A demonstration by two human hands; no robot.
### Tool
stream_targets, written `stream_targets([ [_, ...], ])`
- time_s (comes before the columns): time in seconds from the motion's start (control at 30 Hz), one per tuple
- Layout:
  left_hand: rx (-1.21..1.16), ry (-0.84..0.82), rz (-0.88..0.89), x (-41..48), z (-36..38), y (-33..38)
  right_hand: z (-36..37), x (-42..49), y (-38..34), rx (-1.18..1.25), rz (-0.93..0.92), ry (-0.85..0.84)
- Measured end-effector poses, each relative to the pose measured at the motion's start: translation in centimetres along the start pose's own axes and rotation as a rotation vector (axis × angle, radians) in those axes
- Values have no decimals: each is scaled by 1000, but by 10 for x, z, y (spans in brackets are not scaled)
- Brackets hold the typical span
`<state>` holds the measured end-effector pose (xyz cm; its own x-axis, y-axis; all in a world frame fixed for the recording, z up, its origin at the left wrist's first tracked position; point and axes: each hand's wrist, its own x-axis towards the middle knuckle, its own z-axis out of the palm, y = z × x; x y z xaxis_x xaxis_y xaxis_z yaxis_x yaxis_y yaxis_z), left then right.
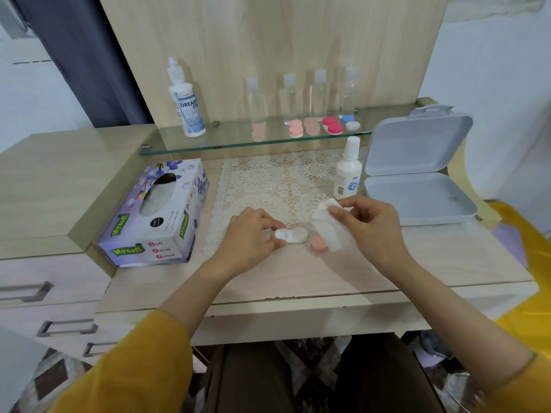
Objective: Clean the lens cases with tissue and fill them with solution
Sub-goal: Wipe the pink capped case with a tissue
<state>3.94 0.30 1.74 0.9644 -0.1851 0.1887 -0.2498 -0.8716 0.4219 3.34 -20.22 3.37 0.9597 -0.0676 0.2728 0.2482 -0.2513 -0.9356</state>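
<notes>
Pinching lens case (290, 234), left hand (250, 236) meets doily's (268, 186) edge.

Matt wood-grain desk (298, 278), glossy glass shelf (238, 138) sitting above it, lace mat (268, 183) lying on it, soft paper tissue (326, 225)

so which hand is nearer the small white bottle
Right. The right hand, pinching the tissue, is just in front of the small white bottle; the left hand is farther left, holding the lens case.
</notes>
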Motion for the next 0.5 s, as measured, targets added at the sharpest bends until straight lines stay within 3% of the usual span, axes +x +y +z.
stream_targets([
  [0.2, -14, -13, -4, -6, 0, -3, 3, -10, -4, -89, -46, -64],
  [0.5, -166, 185, -55, -90, -48, -26, 69, -37, -34, -114, -256, -264],
])
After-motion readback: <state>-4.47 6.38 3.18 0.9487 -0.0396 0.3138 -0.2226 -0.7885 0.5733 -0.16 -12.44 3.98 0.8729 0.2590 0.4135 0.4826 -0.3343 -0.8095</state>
